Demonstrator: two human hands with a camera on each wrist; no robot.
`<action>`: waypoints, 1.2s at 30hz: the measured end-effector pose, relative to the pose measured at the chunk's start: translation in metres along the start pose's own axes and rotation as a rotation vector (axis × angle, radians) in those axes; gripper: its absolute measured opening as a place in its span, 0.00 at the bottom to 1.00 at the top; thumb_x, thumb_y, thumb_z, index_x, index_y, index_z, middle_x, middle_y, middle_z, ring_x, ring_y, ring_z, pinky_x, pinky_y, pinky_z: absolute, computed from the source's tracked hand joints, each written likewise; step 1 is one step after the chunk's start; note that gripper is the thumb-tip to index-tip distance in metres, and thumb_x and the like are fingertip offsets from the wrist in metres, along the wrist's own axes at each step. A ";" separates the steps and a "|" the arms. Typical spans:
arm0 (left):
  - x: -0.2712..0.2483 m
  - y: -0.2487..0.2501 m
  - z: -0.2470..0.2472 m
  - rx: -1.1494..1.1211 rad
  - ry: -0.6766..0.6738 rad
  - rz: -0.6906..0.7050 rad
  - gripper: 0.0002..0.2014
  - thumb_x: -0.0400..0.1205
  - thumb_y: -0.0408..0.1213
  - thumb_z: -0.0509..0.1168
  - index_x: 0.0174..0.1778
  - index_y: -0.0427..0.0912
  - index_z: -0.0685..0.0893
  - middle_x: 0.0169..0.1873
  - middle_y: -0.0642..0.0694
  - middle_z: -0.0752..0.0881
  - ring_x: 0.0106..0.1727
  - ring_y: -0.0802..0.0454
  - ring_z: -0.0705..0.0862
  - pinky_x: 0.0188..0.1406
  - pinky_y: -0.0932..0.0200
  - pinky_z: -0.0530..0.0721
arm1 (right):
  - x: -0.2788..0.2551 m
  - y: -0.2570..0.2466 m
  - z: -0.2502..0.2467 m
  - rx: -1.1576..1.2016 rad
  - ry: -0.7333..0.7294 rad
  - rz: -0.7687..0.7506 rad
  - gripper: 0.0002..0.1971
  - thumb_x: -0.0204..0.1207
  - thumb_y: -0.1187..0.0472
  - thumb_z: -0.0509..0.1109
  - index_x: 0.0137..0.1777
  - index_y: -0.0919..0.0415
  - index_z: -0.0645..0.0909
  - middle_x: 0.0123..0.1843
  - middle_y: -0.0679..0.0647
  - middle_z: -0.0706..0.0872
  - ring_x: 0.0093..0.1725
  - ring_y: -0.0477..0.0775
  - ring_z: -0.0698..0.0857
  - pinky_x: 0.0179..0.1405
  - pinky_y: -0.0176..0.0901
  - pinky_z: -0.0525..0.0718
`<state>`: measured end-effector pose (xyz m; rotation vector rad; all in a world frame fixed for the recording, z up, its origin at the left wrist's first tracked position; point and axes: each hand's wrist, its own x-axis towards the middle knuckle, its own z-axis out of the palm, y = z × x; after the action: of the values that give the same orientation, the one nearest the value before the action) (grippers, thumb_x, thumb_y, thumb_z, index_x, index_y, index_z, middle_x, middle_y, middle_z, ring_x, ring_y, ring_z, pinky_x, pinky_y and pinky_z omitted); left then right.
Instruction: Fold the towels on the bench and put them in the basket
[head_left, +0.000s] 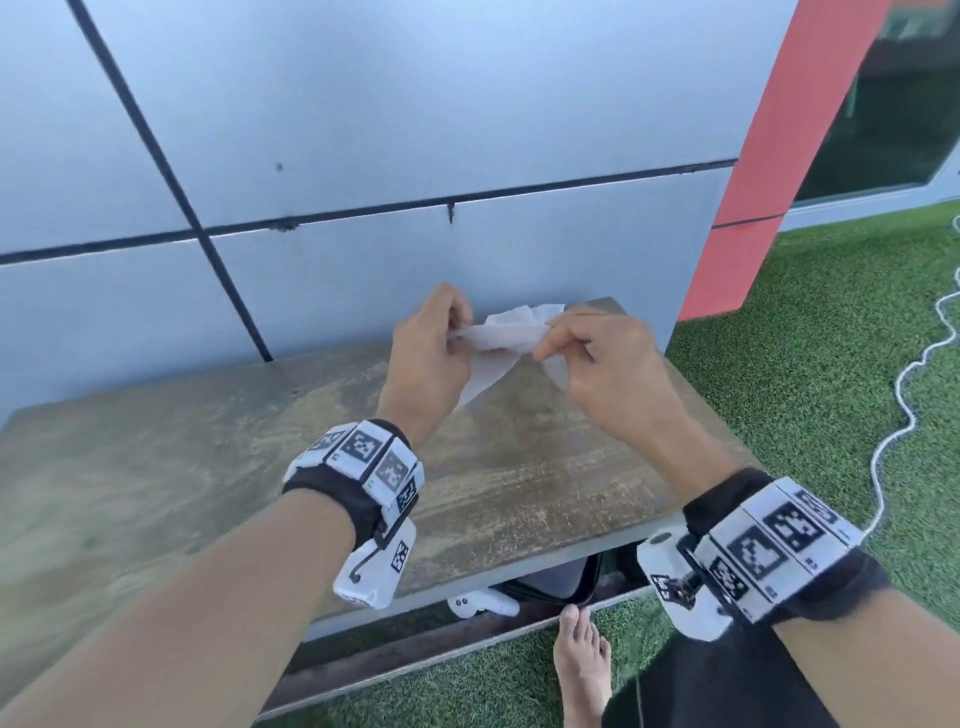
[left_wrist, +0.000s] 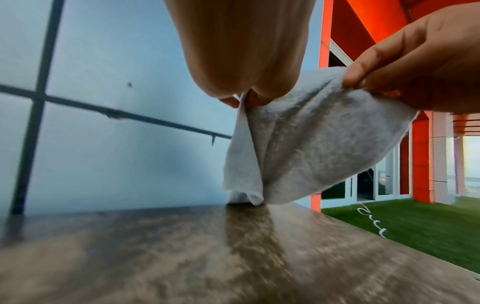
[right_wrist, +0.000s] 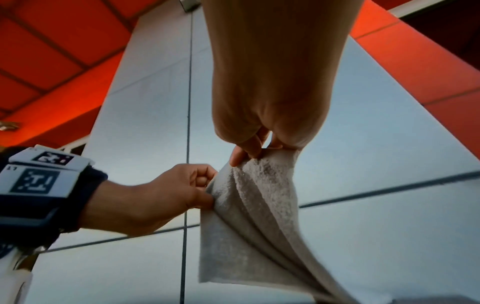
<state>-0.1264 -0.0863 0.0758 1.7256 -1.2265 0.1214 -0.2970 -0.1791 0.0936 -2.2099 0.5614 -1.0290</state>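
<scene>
A small white towel (head_left: 498, 340) hangs between both hands above the far right part of the wooden bench (head_left: 218, 467). My left hand (head_left: 434, 338) pinches its left top edge and my right hand (head_left: 576, 345) pinches its right top edge. In the left wrist view the towel (left_wrist: 306, 148) droops in folds, and its lowest corner touches the bench (left_wrist: 182, 257). In the right wrist view the towel (right_wrist: 249, 222) hangs from my right hand (right_wrist: 249, 152), with the left hand (right_wrist: 200, 185) gripping its edge. No basket shows.
A grey panelled wall (head_left: 363, 156) stands right behind the bench. Green artificial grass (head_left: 831, 338) with a white rope (head_left: 904, 395) lies to the right. A red column (head_left: 769, 182) rises at the wall's corner. A bare foot (head_left: 582, 660) and dark and white items (head_left: 545, 582) sit below the bench edge.
</scene>
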 end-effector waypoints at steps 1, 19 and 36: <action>0.005 0.001 -0.015 0.020 0.012 -0.005 0.15 0.69 0.15 0.58 0.44 0.35 0.80 0.40 0.43 0.84 0.42 0.46 0.79 0.41 0.57 0.76 | 0.006 -0.015 -0.006 0.015 0.004 -0.027 0.16 0.72 0.79 0.62 0.37 0.64 0.90 0.42 0.52 0.89 0.43 0.41 0.85 0.41 0.24 0.76; 0.039 0.083 -0.170 0.193 -0.130 0.145 0.11 0.86 0.26 0.53 0.52 0.36 0.81 0.38 0.45 0.83 0.34 0.61 0.75 0.35 0.70 0.71 | 0.054 -0.141 0.008 -0.109 -0.365 -0.099 0.19 0.73 0.45 0.76 0.58 0.53 0.79 0.53 0.47 0.83 0.57 0.51 0.79 0.54 0.47 0.78; 0.007 0.036 -0.179 0.080 -0.155 -0.053 0.09 0.84 0.25 0.57 0.40 0.36 0.78 0.31 0.46 0.79 0.30 0.62 0.71 0.30 0.67 0.67 | 0.060 -0.149 0.047 -0.070 -0.403 -0.096 0.20 0.75 0.47 0.76 0.62 0.53 0.78 0.55 0.45 0.83 0.55 0.47 0.81 0.52 0.40 0.77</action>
<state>-0.0752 0.0412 0.1956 1.8637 -1.3016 0.0053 -0.2066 -0.0926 0.2047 -2.4376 0.3158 -0.5884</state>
